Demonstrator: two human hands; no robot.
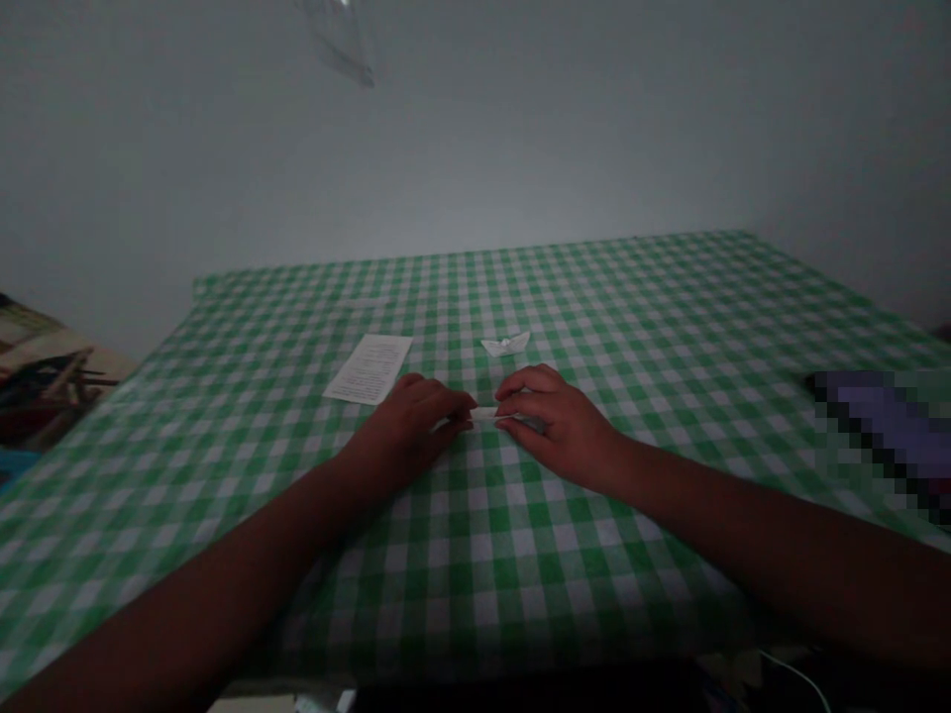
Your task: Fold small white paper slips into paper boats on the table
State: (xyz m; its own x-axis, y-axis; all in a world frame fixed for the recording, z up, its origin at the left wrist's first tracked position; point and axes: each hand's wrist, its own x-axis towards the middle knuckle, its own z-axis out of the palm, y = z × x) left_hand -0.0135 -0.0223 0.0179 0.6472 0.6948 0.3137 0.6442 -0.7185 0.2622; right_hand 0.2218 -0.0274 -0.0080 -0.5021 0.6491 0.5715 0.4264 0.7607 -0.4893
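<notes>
Between my two hands a small white folded paper (484,412) is held low over the checked cloth. My left hand (416,421) is closed, pinching its left end between thumb and fingers. At the opposite end my right hand (561,421) grips it in the same way, fingers bent and closed. Much of the paper is hidden by my fingertips. Just beyond my hands stands a small white folded paper boat (506,344). A printed sheet of paper (369,368) lies flat past my left hand.
A green and white checked tablecloth (475,555) covers the table, which meets a pale wall (520,119) at the back. A dark-edged, pixelated object (892,426) lies at the right. Below the near edge a white cable (798,673) shows.
</notes>
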